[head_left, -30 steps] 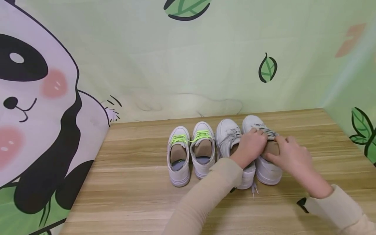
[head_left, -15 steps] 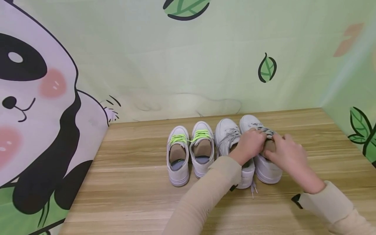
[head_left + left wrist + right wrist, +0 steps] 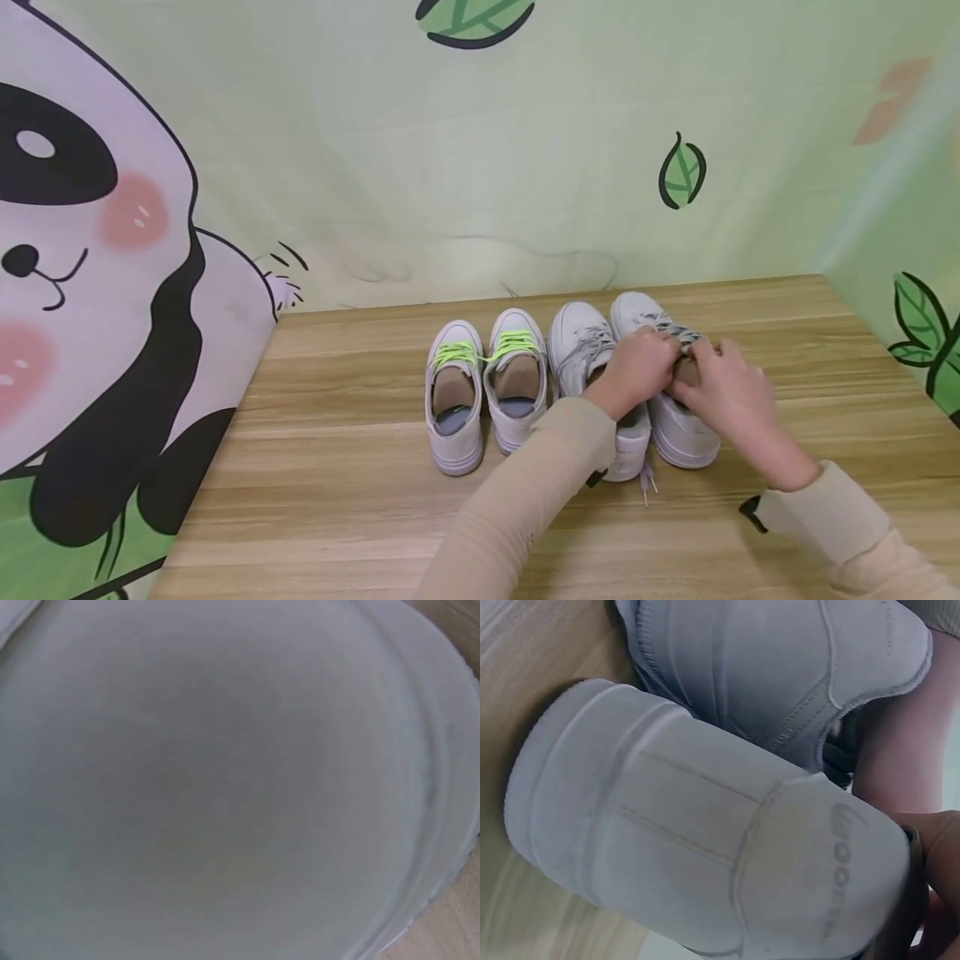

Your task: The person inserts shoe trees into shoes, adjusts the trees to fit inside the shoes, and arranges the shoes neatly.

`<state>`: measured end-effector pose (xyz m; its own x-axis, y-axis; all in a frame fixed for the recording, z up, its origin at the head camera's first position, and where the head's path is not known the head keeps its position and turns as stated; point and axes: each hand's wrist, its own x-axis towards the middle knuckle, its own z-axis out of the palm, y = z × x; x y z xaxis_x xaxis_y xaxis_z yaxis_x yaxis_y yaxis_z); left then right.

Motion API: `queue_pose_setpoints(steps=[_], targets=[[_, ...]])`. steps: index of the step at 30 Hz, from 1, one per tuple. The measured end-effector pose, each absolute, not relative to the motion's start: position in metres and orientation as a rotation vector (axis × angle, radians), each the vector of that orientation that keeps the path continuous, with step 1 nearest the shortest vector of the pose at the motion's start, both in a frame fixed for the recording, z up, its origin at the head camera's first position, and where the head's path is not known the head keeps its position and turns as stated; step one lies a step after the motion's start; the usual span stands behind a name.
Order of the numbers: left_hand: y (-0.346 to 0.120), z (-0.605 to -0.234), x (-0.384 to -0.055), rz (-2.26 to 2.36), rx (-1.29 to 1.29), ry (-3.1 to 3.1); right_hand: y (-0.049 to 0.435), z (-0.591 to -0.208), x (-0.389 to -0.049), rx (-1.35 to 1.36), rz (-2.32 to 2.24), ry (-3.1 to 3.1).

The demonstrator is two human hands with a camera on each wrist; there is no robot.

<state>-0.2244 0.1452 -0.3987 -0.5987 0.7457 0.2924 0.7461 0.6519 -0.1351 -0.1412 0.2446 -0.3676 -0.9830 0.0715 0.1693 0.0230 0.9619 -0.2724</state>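
Both hands work at the grey-white shoelace (image 3: 684, 335) of the rightmost white sneaker (image 3: 633, 310). From the left, across the neighbouring shoe, the left hand (image 3: 636, 373) pinches the lace with bent fingers. The right hand (image 3: 726, 393) pinches it from the right at the top of the tongue, its thumb by the shoe opening. Whether a knot lies under the fingers I cannot tell. The right wrist view has this sneaker's heel (image 3: 697, 825) with raised lettering, fingers (image 3: 939, 847) beyond its collar. A blurred white shoe surface (image 3: 225, 780) fills the left wrist view.
Left of it stands another white sneaker (image 3: 579, 321) with grey laces, one lace end (image 3: 647, 479) trailing behind its heel. Two white shoes, a left one (image 3: 459, 450) and a right one (image 3: 517, 429), have neon-green laces. A printed backdrop (image 3: 480, 167) rises behind the wooden surface (image 3: 337, 467).
The right hand has moved a little left, closer to the left hand at the laces. The rightmost sneaker's toe has shifted slightly left. The left hand has barely moved.
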Motion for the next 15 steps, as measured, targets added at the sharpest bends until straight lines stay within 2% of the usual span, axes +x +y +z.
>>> queue_pose_setpoints(steps=[15], targets=[[0.143,-0.398,-0.224,-0.039,-1.193,-2.53,0.241,-0.383,-0.151,-0.069,0.404,-2.868]])
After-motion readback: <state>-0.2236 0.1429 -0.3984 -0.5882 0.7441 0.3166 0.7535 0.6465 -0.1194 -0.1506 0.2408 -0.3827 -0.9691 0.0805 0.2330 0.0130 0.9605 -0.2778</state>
